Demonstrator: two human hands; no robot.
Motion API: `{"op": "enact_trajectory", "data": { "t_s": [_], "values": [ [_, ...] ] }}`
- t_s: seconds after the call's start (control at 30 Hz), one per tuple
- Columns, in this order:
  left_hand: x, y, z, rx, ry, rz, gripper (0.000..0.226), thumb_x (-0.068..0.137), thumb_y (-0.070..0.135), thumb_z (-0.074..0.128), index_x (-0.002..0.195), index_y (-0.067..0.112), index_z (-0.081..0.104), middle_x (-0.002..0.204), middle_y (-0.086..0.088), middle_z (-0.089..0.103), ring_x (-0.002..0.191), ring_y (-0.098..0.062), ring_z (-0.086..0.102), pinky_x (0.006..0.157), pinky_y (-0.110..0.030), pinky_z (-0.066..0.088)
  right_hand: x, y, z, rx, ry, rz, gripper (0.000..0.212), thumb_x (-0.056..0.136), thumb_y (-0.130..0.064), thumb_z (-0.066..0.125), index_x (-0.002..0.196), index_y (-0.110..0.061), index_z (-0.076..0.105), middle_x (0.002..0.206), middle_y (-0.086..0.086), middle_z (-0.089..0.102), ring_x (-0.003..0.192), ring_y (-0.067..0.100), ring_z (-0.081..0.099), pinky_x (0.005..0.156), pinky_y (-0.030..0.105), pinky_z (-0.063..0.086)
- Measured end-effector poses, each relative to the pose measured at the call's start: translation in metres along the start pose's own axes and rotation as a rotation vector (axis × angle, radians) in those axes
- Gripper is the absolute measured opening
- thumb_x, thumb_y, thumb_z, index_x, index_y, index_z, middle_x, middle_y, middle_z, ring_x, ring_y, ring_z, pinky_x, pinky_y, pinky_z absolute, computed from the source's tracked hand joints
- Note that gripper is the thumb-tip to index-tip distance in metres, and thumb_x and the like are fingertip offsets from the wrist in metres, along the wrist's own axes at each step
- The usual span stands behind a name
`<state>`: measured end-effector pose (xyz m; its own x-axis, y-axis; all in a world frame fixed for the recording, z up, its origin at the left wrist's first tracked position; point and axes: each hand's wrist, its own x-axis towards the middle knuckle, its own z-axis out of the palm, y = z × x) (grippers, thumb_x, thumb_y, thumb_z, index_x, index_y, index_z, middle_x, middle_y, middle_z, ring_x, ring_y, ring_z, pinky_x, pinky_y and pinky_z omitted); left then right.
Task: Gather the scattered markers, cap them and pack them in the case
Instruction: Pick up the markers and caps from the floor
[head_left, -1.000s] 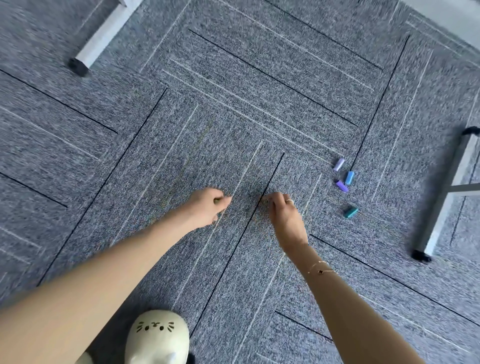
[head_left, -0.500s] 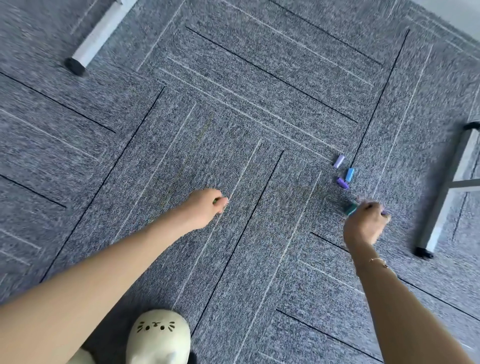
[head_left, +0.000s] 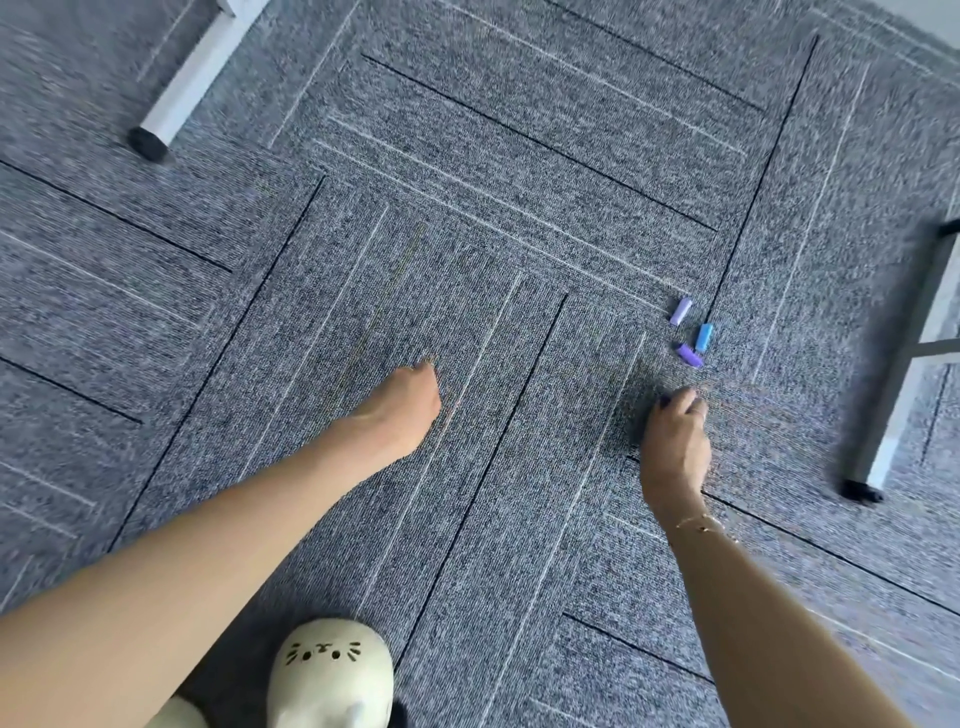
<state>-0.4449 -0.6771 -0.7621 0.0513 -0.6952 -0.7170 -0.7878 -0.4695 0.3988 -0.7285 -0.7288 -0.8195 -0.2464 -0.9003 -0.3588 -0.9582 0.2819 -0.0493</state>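
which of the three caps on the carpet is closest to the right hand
The dark purple cap: it lies just beyond the right hand, nearer than the blue cap and lilac cap.

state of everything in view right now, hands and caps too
left hand: fingers curled, contents hidden
right hand: fingers curled just short of the caps, contents hidden
lilac cap: loose, lying on the carpet
blue cap: loose, lying on the carpet beside the purple one
purple cap: loose, lying nearest the right hand
cat-face slipper: on the carpet at the bottom edge
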Motion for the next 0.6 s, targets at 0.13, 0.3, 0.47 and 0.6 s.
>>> {"op": "enact_trajectory", "data": {
  "t_s": [0.13, 0.3, 0.47, 0.6],
  "values": [
    [0.0, -0.002, 0.003, 0.058, -0.009, 0.027, 0.019, 0.1, 0.011, 0.034, 0.1, 0.002, 0.05, 0.076, -0.006, 0.054, 0.054, -0.011, 0.044, 0.045, -0.021, 0.036, -0.004, 0.005, 0.004, -0.045, -0.006, -0.091, 0.041, 0.093, 0.011, 0.04, 0.132, 0.003, 0.034, 0.134, 0.034, 0.036, 0.081, 0.041, 0.063, 0.069, 0.047, 0.058],
    [-0.002, -0.006, 0.008, 0.074, -0.025, 0.051, 0.018, 0.101, 0.011, 0.033, 0.095, 0.006, 0.05, 0.071, -0.002, 0.049, 0.051, -0.01, 0.04, 0.044, -0.021, 0.034, 0.0, 0.002, -0.001, 0.069, 0.027, 0.011, 0.03, 0.094, 0.01, 0.038, 0.122, 0.001, 0.041, 0.126, 0.03, 0.041, 0.072, 0.026, 0.05, 0.07, 0.037, 0.054],
    [0.0, -0.016, 0.007, 0.07, -0.021, 0.03, 0.02, 0.101, 0.011, 0.032, 0.09, 0.006, 0.048, 0.07, -0.002, 0.051, 0.05, -0.01, 0.042, 0.046, -0.023, 0.04, 0.046, -0.003, -0.037, 0.315, 0.204, 0.141, 0.02, 0.1, -0.007, 0.034, 0.11, 0.002, 0.049, 0.109, 0.023, 0.05, 0.059, 0.016, 0.038, 0.061, 0.03, 0.045],
    [0.0, -0.021, 0.003, 0.09, -0.008, 0.013, 0.015, 0.1, 0.009, 0.034, 0.092, 0.009, 0.047, 0.074, -0.003, 0.052, 0.051, -0.008, 0.04, 0.045, -0.021, 0.035, 0.071, -0.012, -0.061, 0.172, 0.179, 0.079, 0.027, 0.096, 0.003, 0.038, 0.123, 0.004, 0.044, 0.117, 0.029, 0.048, 0.078, 0.028, 0.049, 0.079, 0.04, 0.052]
  ]
}}
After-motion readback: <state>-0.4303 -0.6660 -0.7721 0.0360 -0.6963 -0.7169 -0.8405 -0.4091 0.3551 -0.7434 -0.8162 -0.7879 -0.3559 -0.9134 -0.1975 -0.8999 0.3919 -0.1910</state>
